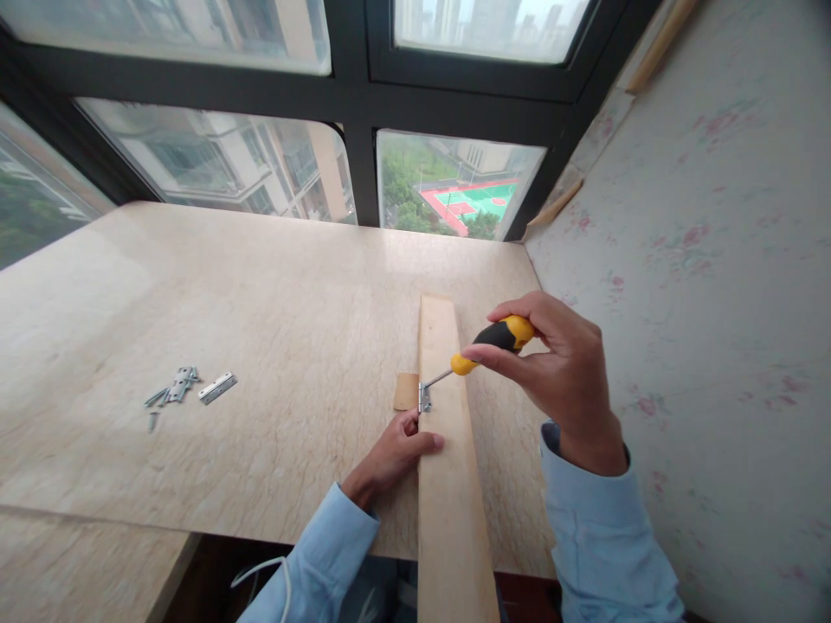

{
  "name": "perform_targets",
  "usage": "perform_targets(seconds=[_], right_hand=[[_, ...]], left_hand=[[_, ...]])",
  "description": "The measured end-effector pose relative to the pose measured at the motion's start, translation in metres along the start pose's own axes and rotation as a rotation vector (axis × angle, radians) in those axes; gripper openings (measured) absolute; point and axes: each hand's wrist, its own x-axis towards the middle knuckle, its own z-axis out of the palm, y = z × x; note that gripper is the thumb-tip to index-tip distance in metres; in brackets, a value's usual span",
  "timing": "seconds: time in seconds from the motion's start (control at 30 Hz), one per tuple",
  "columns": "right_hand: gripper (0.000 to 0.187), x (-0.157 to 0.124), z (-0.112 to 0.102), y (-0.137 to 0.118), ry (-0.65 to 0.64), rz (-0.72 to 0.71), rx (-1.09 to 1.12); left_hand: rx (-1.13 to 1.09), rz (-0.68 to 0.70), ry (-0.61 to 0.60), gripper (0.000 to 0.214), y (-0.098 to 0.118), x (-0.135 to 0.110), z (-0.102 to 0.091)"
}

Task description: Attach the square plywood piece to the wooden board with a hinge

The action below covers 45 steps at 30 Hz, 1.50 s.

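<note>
We find the right hand closed about the screwdriver, the handle pinched between thumb and fingers. The left hand grips the wooden board at its left edge, thumb laid on the upper face, fingers bent along the side just below the hinge; whether a fingertip also pins the hinge, we cannot tell.

The hinge sits at the board's left edge, the screwdriver's tip at its far end. Any screw beneath the tip is too small to make out. The shaft slants down from the right. In our judgement, screw-turning here calls for the handle raised until the shaft stands square to the leaf, with steady downward pressure; at this slant the tip could slip, and the left fingers are near. The leaf should be kept flush and in line with the edge.

A small tan piece lies just left of the hinge. Well to the left, on the stone-patterned countertop, we note a cluster of hardware, a separate hinge and a lone screw.
</note>
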Motion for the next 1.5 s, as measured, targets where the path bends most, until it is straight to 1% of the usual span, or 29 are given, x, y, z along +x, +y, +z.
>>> perform_targets(seconds=[0.07,0.1,0.17,0.23,0.27,0.33,0.37,0.43,0.5,0.57,0.6,0.73,0.77,0.8,0.83,0.9,0.97,1.07,1.13,1.27,1.3,1.37,1.5], right_hand=[[0.036,0.001,0.008,0.000,0.063,-0.033,-0.074],[0.037,0.001,0.012,0.001,0.073,-0.022,-0.064],[0.033,0.000,0.017,0.003,0.044,0.044,0.050],[0.027,-0.001,0.017,0.005,-0.045,0.118,0.268],[0.029,-0.002,0.016,0.006,-0.113,0.145,0.399],[0.044,-0.003,0.008,0.006,-0.266,0.182,0.633],[0.052,-0.003,0.003,0.006,-0.333,0.194,0.716],[0.057,-0.002,-0.006,0.004,-0.423,0.208,0.807],[0.049,-0.001,-0.011,0.003,-0.446,0.220,0.819],[0.039,0.001,-0.009,0.003,-0.398,0.231,0.760],[0.036,0.001,-0.006,0.004,-0.337,0.236,0.702],[0.044,0.000,0.016,0.005,0.030,0.228,0.343],[0.045,0.000,0.022,0.004,0.098,0.230,0.285],[0.045,-0.001,0.027,0.003,0.140,0.236,0.266],[0.043,-0.001,0.030,0.002,0.155,0.241,0.293],[0.038,-0.001,0.034,0.000,0.108,0.244,0.455],[0.040,0.000,0.032,-0.001,-0.015,0.247,0.675],[0.051,0.000,0.026,0.003,-0.216,0.244,0.920],[0.053,-0.001,0.022,0.007,-0.296,0.221,1.002],[0.052,-0.006,0.014,0.010,-0.446,0.201,1.087],[0.053,-0.007,0.012,0.009,-0.473,0.209,1.097],[0.052,-0.008,0.009,0.008,-0.480,0.227,1.104],[0.044,-0.005,0.007,0.005,-0.410,0.232,1.047]], left_hand=[[0.012,-0.004,0.015,0.048,0.000,0.000,-0.001],[0.017,-0.006,0.021,0.048,-0.001,0.000,-0.001],[0.016,-0.005,0.019,0.049,-0.001,0.000,-0.001],[0.012,0.001,0.013,0.050,-0.002,0.001,-0.002],[0.013,0.005,0.012,0.050,-0.002,0.001,-0.001],[0.020,0.010,0.016,0.049,-0.001,0.001,-0.001],[0.025,0.011,0.017,0.049,-0.001,0.000,-0.001],[0.026,0.008,0.018,0.050,0.000,0.000,0.000],[0.021,0.002,0.020,0.051,0.000,0.000,0.000],[0.017,-0.002,0.018,0.051,0.001,0.000,0.000],[0.017,-0.002,0.015,0.051,0.001,0.000,0.000],[0.035,0.006,-0.009,0.048,-0.001,0.000,-0.001],[0.041,0.010,-0.017,0.048,-0.001,0.000,-0.002],[0.047,0.014,-0.026,0.048,-0.002,0.000,-0.002],[0.051,0.019,-0.034,0.048,-0.002,0.000,-0.003],[0.054,0.026,-0.053,0.047,-0.002,0.000,-0.004],[0.051,0.029,-0.066,0.046,-0.002,0.000,-0.004],[0.039,0.029,-0.073,0.046,-0.002,0.000,-0.004],[0.034,0.030,-0.072,0.046,0.000,0.000,-0.003],[0.037,0.027,-0.058,0.048,0.002,-0.001,0.000],[0.038,0.023,-0.053,0.049,0.003,-0.001,0.000],[0.039,0.016,-0.044,0.050,0.003,-0.001,0.001],[0.040,0.015,-0.044,0.050,0.002,-0.002,0.000]])
